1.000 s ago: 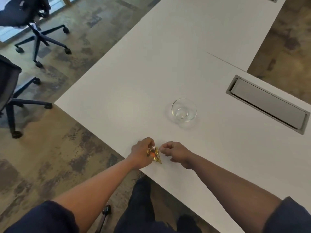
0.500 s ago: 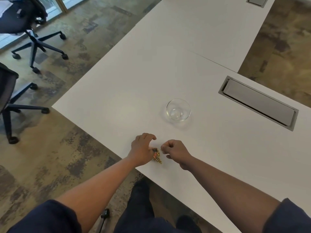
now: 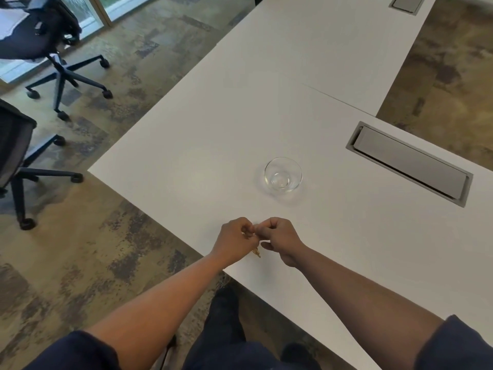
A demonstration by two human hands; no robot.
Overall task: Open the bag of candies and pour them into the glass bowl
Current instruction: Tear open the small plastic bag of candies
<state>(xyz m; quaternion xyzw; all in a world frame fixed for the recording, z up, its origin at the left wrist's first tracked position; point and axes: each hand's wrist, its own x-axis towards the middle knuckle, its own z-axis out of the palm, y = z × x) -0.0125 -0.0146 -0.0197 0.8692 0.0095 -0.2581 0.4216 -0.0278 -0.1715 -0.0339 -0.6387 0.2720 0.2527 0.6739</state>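
While both hands meet knuckle to knuckle just above the near edge of the white worktop [image 3: 202, 145], a small gold candy bag [image 3: 256, 252] is pinched between them. Left hand [image 3: 236, 240]: fingers curled shut on the upper part of the bag, thumb side toward the right hand. Right hand [image 3: 278, 240]: fingers also curled tight on the bag's top, fist touching the left. Only a crumpled gold corner of the bag shows, hanging below the left hand near the worktop edge; the rest is hidden by the fingers. Cannot tell whether the bag is torn open.

Glass bowl [image 3: 283, 174]: clear, upright, no candies inside, standing on the worktop beyond the hands and well apart from them. A grey cable hatch [image 3: 410, 162] is set into the worktop to the right of the bowl. A second, smaller hatch [image 3: 406, 4] sits at the far end. A seam line crosses the worktop beyond the bowl.

Two dark office chairs [image 3: 40, 41] stand on the mottled floor at left. Dark sleeves at the bottom edge; forearms bare.
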